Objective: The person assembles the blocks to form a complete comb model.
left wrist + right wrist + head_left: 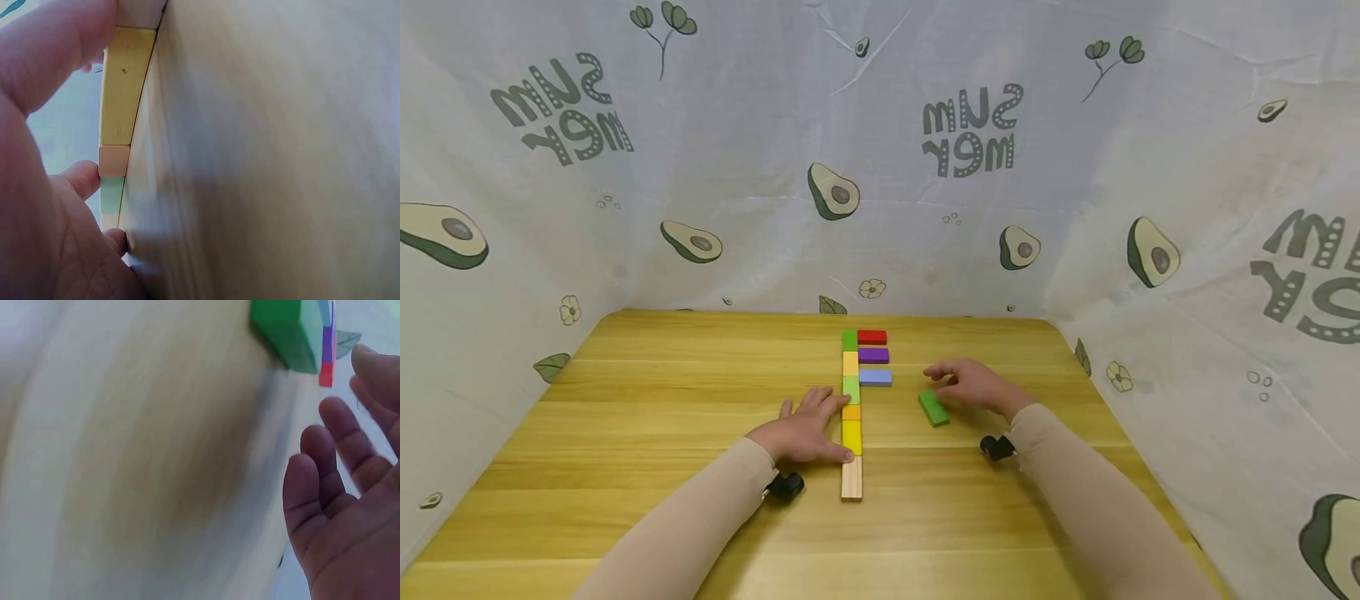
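Note:
A straight row of wooden blocks runs away from me, its near end a plain wood block. Farther along come a yellow block, an orange block, a light green block, a pale orange block and a green block. My left hand lies along the row's left side, fingers spread, thumb and a fingertip touching it. To the right, a loose green block lies tilted on the table. Beside it hovers my right hand, fingers loosely bent and holding nothing; the right wrist view shows a gap.
A red block, a purple block and a blue block stick out rightward from the row's far part, spaced apart. The wooden table is bordered by a white printed sheet behind and at both sides.

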Tool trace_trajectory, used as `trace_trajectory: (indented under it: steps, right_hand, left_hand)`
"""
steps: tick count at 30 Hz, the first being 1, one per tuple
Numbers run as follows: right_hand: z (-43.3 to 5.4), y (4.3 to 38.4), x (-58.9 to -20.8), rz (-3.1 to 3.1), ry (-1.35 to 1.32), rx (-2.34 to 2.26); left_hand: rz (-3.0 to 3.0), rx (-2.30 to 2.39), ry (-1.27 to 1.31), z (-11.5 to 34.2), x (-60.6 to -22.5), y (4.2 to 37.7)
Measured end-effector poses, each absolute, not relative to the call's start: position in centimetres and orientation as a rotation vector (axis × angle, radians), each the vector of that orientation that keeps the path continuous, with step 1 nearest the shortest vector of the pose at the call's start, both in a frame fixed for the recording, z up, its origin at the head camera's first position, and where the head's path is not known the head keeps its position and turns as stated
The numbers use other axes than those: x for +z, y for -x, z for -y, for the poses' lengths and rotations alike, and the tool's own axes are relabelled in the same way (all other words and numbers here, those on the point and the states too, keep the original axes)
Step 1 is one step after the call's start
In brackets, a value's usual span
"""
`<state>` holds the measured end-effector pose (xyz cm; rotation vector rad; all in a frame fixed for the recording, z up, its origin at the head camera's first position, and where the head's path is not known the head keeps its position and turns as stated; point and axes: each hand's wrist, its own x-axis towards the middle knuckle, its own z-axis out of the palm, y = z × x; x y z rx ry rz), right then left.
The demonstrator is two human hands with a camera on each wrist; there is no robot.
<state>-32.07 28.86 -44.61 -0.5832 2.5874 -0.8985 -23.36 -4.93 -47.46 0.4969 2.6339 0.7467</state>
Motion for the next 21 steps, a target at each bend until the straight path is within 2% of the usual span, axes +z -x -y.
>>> trace_trajectory:
  steps: [21]
  right_hand:
    - [-30.0, 31.7, -45.8, -2.520, 0.632, -0.857]
  left_hand:
    - [-2.623, 0.764, -0.486, 4.8, -47.3, 23.3]
